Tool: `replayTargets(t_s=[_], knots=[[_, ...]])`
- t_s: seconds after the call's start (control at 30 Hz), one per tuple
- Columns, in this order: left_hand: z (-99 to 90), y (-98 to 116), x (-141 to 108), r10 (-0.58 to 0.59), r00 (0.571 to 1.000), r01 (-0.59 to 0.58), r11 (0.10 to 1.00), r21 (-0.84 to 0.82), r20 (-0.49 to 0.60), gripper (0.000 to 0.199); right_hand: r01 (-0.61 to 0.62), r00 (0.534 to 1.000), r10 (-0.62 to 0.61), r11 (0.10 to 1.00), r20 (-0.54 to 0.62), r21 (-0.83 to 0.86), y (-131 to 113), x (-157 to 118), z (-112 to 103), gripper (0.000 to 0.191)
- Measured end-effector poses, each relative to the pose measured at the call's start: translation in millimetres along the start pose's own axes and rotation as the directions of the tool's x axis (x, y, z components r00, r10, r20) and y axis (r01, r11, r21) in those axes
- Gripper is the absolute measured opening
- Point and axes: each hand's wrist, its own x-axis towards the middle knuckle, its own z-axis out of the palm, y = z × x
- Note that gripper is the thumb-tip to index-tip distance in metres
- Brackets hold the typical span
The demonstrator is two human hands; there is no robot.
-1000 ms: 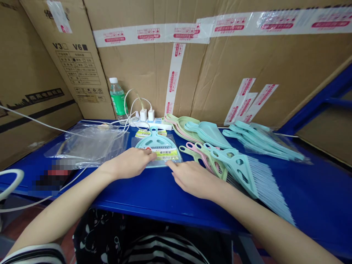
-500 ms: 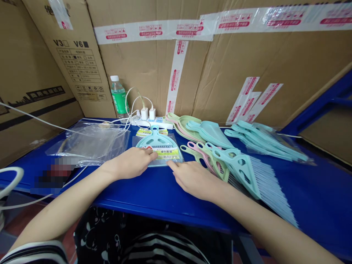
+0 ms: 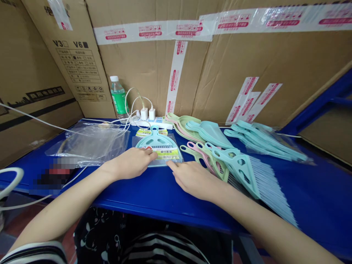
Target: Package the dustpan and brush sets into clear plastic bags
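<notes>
Packaged turquoise dustpan-and-brush set lying flat at mid-table, handle pointing to the far side, in a clear bag bearing a yellow-green label card. The left hand has its fingertips at the label's left part; the right hand extends its index finger to the bag's near edge. Both hands have partly bent fingers; whether either pinches the film cannot be told. To the right, hand brushes overlap on the blue table, with loose dustpans beyond. Far left: clear plastic bags.
</notes>
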Motion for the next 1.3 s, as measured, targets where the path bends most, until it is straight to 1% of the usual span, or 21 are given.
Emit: replayTargets(t_s=[0.23, 0.4, 0.73, 1.3], knots=[[1.6, -0.4, -0.3, 0.006, 0.999, -0.007, 1.0, -0.024, -0.039, 0.025, -0.001, 1.0, 0.001, 1.0, 0.01, 0.003, -0.7, -0.6, -1.1, 0.028], [1.0, -0.5, 0.3, -0.001, 1.0, 0.001, 1.0, -0.005, -0.001, 0.026, -0.008, 1.0, 0.008, 1.0, 0.019, 0.005, -1.4, 0.1, -2.4, 0.028], [-0.1, -0.3, 0.6, -0.001, 1.0, 0.001, 1.0, -0.011, 0.028, 0.025, -0.01, 1.0, 0.01, 1.0, 0.016, 0.009, -0.8, 0.2, -2.5, 0.029], [-1.7, 0.7, 0.1, -0.006, 1.0, 0.005, 1.0, 0.01, 0.016, 0.022, -0.016, 0.999, 0.016, 1.0, 0.029, -0.004, -1.5, 0.0, -1.6, 0.026]])
